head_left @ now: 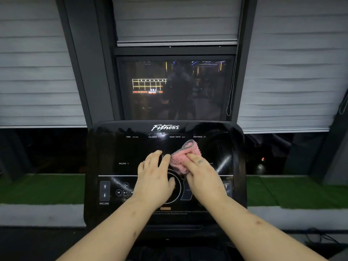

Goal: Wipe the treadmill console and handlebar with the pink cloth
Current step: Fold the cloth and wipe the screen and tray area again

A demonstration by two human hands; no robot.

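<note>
The black glossy treadmill console (116,151) fills the centre, with "Fitness" lettering at its top and button icons low on its left. A bunched pink cloth (185,154) with a checked trim lies on the console's middle right. My right hand (203,178) presses on the cloth's lower part, fingers over it. My left hand (154,176) rests flat on the console just left of the cloth, fingers spread, fingertips touching the cloth's left edge. No handlebar is visible.
Behind the console a dark window (175,87) reflects lights and a person. Grey blinds (37,63) hang on both sides. A strip of green turf (37,187) runs along the sill left and right. A thin cord (230,91) dangles at the window's right.
</note>
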